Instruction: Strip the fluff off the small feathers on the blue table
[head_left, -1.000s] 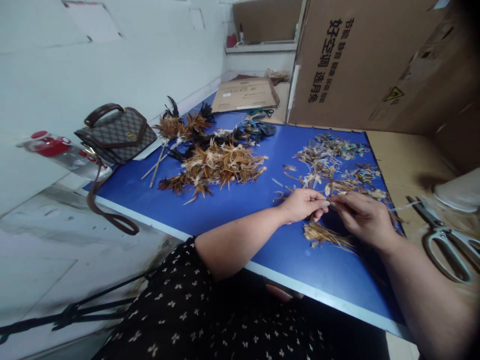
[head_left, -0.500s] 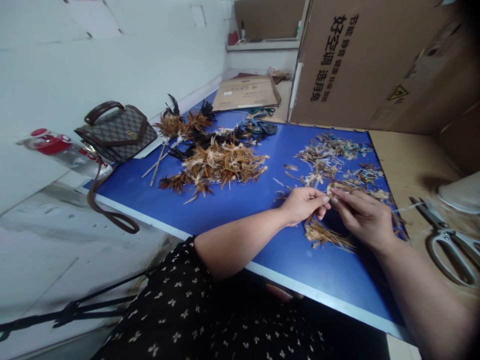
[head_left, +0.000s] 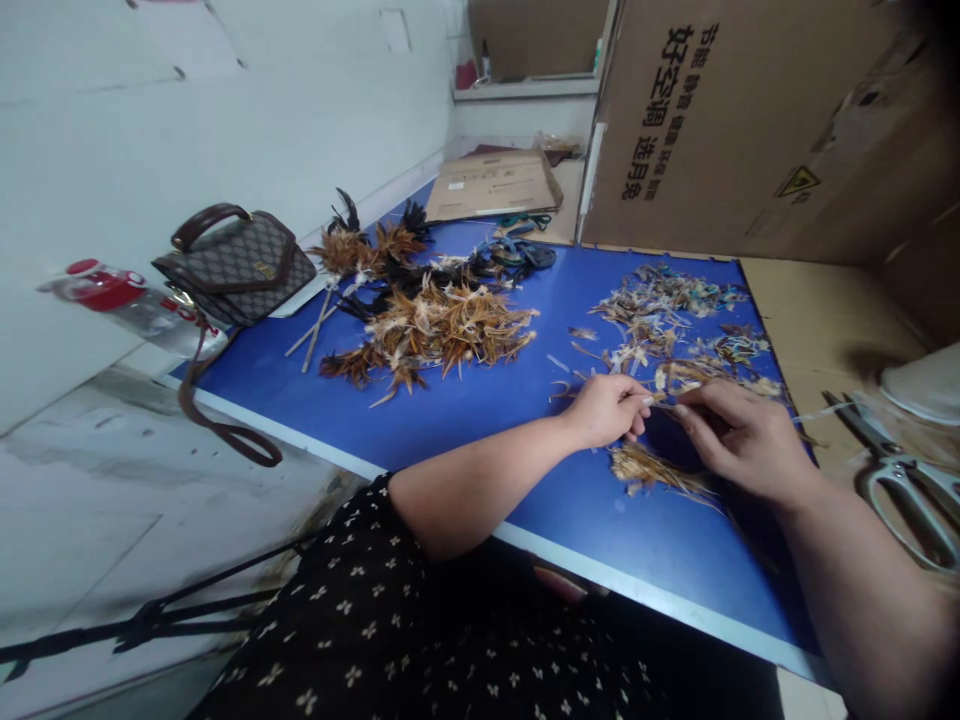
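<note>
My left hand (head_left: 606, 410) is closed in a pinch over the right part of the blue tabletop (head_left: 555, 440). Between its fingertips is one end of a thin brown feather (head_left: 663, 399). A short way to the right, my right hand (head_left: 750, 440) pinches the feather's other end with thumb and forefinger. The feather is small, and its tip is partly hidden by the fingers. Just below both hands lies a small bunch of tan feathers (head_left: 649, 468). Behind them spreads a heap of feather scraps (head_left: 660, 300), mixed brown, white and bluish.
A larger pile of brown feather bundles (head_left: 450, 325) lies left of centre. Scissors (head_left: 896, 470) rest on cardboard at the right. A handbag (head_left: 240, 265) and a bottle (head_left: 142, 305) stand at the left. Upright cardboard (head_left: 735, 130) borders the back.
My right hand has moved a little to the right, away from my left hand. The gap between the fingertips is wider, with the feather stretched across it.
</note>
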